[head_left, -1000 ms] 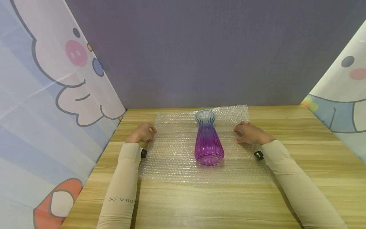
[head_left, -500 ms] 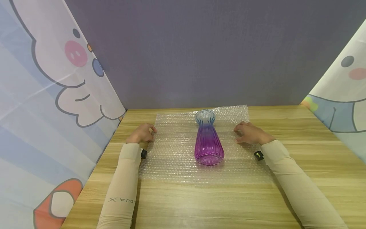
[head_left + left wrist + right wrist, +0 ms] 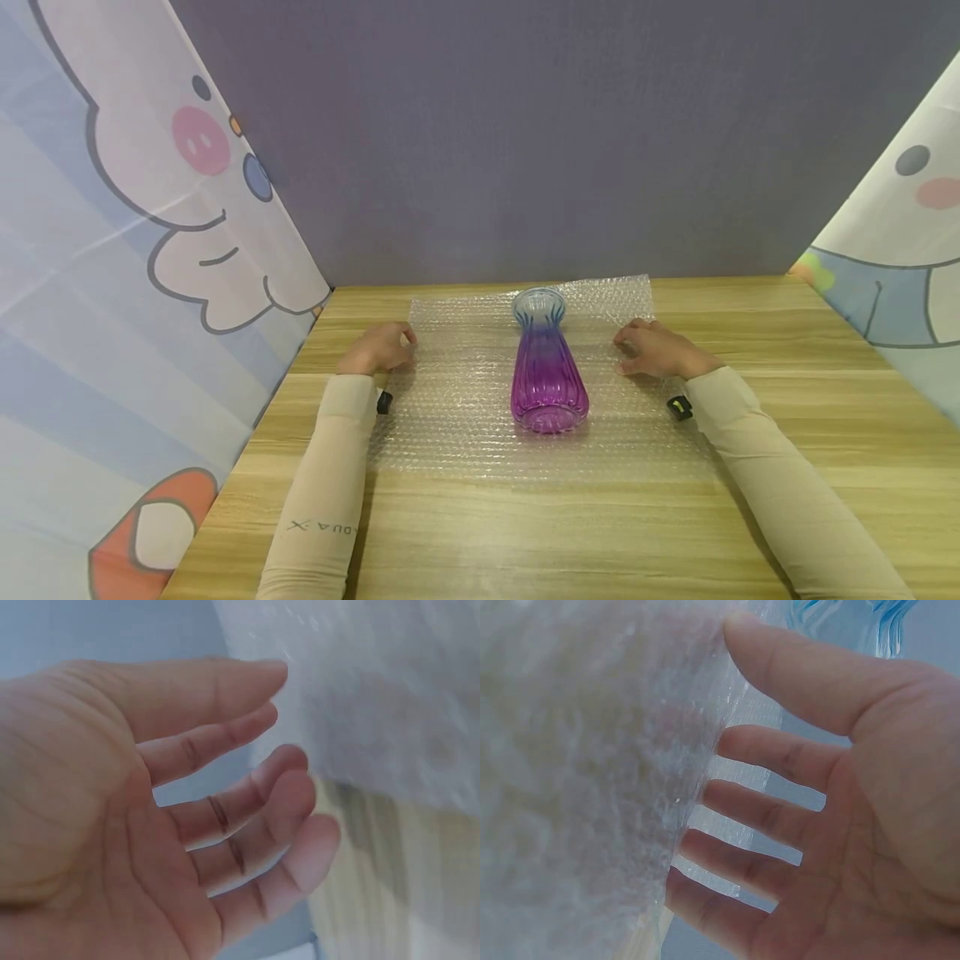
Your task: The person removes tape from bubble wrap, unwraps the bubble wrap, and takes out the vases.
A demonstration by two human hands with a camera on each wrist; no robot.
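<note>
A ribbed glass vase [image 3: 549, 379], clear and blue at the neck and purple towards the base, lies on its side with its base towards me. Under it spreads a sheet of clear bubble wrap [image 3: 457, 417]. My left hand [image 3: 378, 348] is at the sheet's left edge; in the left wrist view its loosely bent fingers [image 3: 292, 810] hold nothing, with bubble wrap just beyond the tips. On the right side, my right hand [image 3: 656, 348] rests at the wrap; its nearly straight, spread fingers [image 3: 757, 806] touch the plastic at their tips.
The wooden table [image 3: 480, 542] ends at a grey panel [image 3: 495, 142] behind the sheet. Cloths printed with cartoon figures hang at the left [image 3: 112, 292] and right [image 3: 892, 267]. A wrist camera [image 3: 679, 407] shows below the right hand.
My left hand has shifted slightly right, over the wrap's left edge. The right hand, the vase and most of the sheet stay where they were.
</note>
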